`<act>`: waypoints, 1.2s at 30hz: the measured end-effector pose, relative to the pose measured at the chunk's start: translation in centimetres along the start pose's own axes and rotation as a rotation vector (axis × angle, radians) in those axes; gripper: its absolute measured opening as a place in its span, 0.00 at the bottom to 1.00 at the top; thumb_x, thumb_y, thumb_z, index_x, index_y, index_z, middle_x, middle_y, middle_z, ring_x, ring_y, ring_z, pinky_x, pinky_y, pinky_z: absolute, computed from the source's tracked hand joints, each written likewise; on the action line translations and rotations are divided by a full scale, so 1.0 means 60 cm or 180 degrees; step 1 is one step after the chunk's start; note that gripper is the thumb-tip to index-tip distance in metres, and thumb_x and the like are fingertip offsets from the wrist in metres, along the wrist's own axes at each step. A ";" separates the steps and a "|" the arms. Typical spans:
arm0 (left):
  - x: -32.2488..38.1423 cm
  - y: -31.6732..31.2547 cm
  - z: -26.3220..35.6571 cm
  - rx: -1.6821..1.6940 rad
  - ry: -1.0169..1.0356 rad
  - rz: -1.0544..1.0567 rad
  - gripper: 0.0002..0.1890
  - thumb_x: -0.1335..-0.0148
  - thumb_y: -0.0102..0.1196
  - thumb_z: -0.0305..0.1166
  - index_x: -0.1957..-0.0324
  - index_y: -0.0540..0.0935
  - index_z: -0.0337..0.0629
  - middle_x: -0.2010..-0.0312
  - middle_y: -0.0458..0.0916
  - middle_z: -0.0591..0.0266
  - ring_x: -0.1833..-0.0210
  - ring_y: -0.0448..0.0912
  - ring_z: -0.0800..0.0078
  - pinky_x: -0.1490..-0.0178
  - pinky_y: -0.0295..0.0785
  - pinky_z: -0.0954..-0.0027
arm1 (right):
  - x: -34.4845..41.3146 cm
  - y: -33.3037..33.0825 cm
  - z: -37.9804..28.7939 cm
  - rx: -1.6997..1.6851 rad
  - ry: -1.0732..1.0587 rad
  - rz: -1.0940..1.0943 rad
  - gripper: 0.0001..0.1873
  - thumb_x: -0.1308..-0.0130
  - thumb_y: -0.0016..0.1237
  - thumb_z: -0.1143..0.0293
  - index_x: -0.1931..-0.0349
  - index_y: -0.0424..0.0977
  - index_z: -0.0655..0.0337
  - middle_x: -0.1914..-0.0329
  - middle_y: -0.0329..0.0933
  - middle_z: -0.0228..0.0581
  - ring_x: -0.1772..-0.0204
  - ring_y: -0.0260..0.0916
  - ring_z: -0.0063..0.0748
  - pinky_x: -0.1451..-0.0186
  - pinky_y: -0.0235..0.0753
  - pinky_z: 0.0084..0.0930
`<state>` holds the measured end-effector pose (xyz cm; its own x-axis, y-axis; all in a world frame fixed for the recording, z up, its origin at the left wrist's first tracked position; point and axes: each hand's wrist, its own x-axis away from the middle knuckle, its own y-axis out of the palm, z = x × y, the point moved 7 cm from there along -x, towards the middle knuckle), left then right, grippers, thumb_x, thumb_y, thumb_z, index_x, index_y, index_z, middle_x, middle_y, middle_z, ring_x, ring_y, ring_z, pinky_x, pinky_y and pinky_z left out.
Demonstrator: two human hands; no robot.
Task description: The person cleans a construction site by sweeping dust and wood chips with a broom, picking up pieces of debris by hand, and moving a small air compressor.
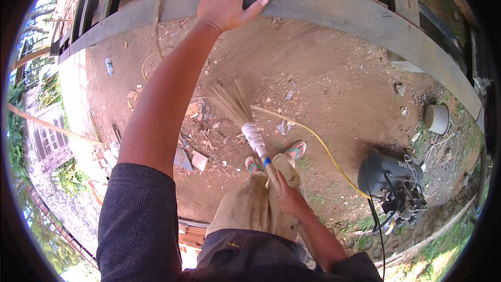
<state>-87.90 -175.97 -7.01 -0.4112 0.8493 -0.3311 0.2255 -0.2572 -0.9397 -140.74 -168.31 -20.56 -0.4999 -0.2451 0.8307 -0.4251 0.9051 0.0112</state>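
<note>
My left hand point(229, 2) rests flat on top of a long grey wooden beam point(305, 2), its fingers over the upper edge and the thumb spread to the right. In front of my legs, my right hand point(287, 196) grips the wooden handle of a stick broom point(254, 139). White wrapping and a blue band go round the broom near its bristles. The bristles fan out towards the upper left, above dirt ground strewn with wood chips.
A yellow hose point(317, 137) runs across the ground to a dark air compressor point(387, 176) at the right. Beyond that stands a round metal pot point(437, 119). Wood scraps point(199, 160) lie near my sandalled feet, and a plastic bottle point(109, 65) lies at the left. Another hose point(159, 15) hangs over the beam.
</note>
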 end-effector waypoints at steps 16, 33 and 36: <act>-0.007 0.004 0.020 0.0283 -0.0090 -0.0101 0.35 0.40 0.58 0.53 0.39 0.75 0.36 0.50 0.78 0.45 0.44 0.76 0.46 0.37 0.69 0.49 | 0.198 0.117 0.143 -0.0662 0.0655 0.0056 0.54 0.44 0.53 0.75 0.17 0.40 0.47 0.42 0.77 0.72 0.43 0.79 0.68 0.40 0.81 0.47; -0.007 0.008 0.028 0.0299 -0.0005 0.0066 0.33 0.41 0.59 0.49 0.41 0.76 0.34 0.50 0.78 0.43 0.44 0.76 0.44 0.38 0.71 0.49 | 0.252 0.163 0.162 -0.1147 0.1330 -0.0077 0.56 0.46 0.54 0.72 0.17 0.39 0.47 0.49 0.82 0.67 0.47 0.82 0.62 0.39 0.81 0.45; -0.002 0.010 0.031 0.0208 -0.0021 0.0077 0.33 0.40 0.59 0.49 0.40 0.76 0.34 0.50 0.78 0.43 0.44 0.76 0.44 0.37 0.70 0.49 | 0.278 0.104 0.139 -0.1062 0.1064 0.0510 0.56 0.46 0.54 0.74 0.17 0.39 0.48 0.44 0.79 0.67 0.49 0.82 0.61 0.40 0.81 0.44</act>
<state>-89.34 -177.06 -7.69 -0.4121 0.8394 -0.3543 0.1775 -0.3074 -0.9349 -158.02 -169.67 -11.26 -0.2468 -0.0184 0.9689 -0.0709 0.9975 0.0008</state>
